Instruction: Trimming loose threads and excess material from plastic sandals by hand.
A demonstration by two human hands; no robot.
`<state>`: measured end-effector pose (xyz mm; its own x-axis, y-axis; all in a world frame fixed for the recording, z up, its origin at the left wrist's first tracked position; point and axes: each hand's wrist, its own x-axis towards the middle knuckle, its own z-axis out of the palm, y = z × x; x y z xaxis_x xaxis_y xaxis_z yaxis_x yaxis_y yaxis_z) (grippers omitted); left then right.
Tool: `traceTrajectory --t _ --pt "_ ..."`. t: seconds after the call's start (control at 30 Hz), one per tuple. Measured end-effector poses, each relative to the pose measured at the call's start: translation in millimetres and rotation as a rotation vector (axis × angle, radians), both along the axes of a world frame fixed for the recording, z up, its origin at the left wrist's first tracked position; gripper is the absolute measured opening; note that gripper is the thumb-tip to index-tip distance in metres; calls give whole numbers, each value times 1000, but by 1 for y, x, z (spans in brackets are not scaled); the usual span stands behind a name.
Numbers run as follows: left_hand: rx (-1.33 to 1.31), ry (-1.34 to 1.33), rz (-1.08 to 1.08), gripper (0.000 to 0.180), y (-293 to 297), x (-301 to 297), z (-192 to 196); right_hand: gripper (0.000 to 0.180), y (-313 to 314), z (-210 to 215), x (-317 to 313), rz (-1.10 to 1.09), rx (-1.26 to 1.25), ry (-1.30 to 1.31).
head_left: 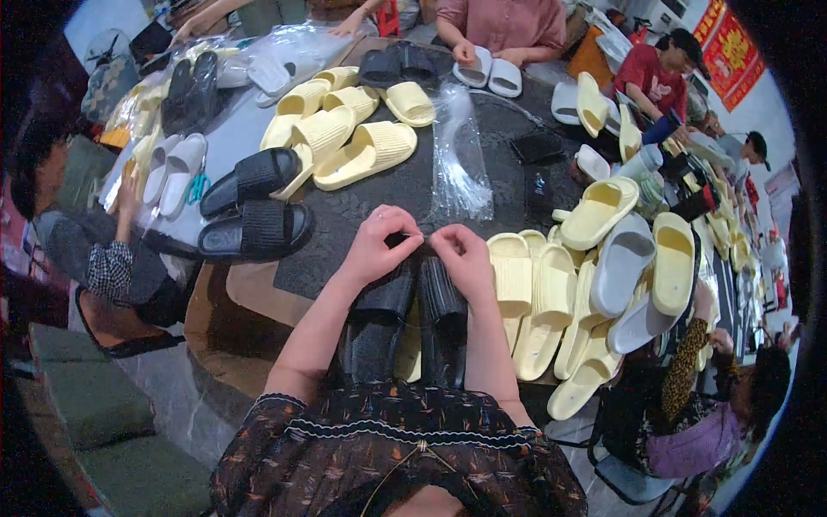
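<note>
The pair of black slide sandals lies side by side under both hands, toes pointing away from the person, heels hidden by the patterned blouse. The left hand is curled, thumb and forefinger pinched together over the far end of the left sandal; the right hand is curled likewise over the right one, its fingertips nearly meeting the left hand's. What they pinch is too small to make out, possibly a thin film or tie.

Just right of the right hand a row of pale yellow slides leans in overlapping layers, with a grey slide on top. Beyond the hands lies a crumpled clear plastic bag, and farther left a second black pair and a heap of yellow slides. Other people's hands work at the far edge of the counter.

The sandals look like moulded foam: matte, thick-soled, with ribbed straps and rounded edges. The bag is thin, glossy and slippery. The counter is dark and mottled.

I judge the main risk to be the pinch slipping, since both hands hold only by the fingertips. An elbow swinging right could also topple the leaning yellow stack.
</note>
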<state>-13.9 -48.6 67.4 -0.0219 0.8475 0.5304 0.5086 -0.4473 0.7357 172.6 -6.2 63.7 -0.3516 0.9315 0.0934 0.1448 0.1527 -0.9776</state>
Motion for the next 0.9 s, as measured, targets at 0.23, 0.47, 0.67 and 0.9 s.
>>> traceTrajectory --t 0.23,0.47,0.67,0.9 --pt "24 48 -82 11 1 0 -1 12 1 -7 1 46 -29 17" --pt "19 7 -7 10 1 -4 -4 13 4 -11 -1 31 17 30" --pt "-14 -22 8 10 5 1 -1 16 5 -6 2 11 -52 49" --pt "-122 -12 6 9 3 3 0 17 7 -16 0 -2 -2 -10"
